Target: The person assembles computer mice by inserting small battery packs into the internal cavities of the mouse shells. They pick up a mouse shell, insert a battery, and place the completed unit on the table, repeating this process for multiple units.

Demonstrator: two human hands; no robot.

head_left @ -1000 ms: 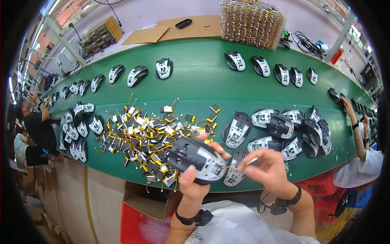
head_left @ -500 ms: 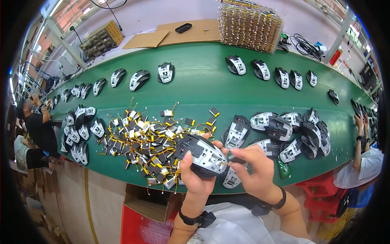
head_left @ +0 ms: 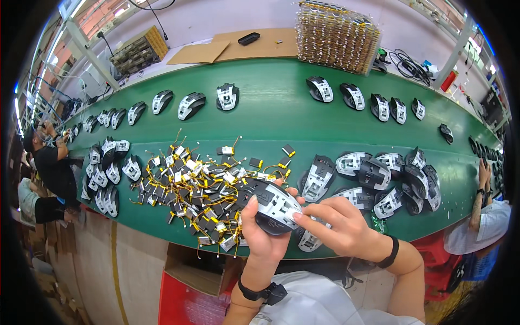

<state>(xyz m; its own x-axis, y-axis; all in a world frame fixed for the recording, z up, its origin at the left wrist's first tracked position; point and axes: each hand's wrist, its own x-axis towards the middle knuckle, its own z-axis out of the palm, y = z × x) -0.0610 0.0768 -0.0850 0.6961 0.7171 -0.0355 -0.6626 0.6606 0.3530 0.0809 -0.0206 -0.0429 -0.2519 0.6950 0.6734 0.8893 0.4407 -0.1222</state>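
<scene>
Mouse shell (head_left: 272,206), open side up, sits above the green belt's (head_left: 281,114) near edge, cupped in the left hand (head_left: 260,233) so the right hand's (head_left: 338,227) pinched fingertips reach its inside; small yellow-wired batteries (head_left: 200,187) lie piled just left.

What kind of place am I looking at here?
Most likely an electronics assembly line. A long green conveyor belt carries rows of computer mouse shells, a heap of small wired batteries lies beside them, and the left hand holds one shell.
</scene>
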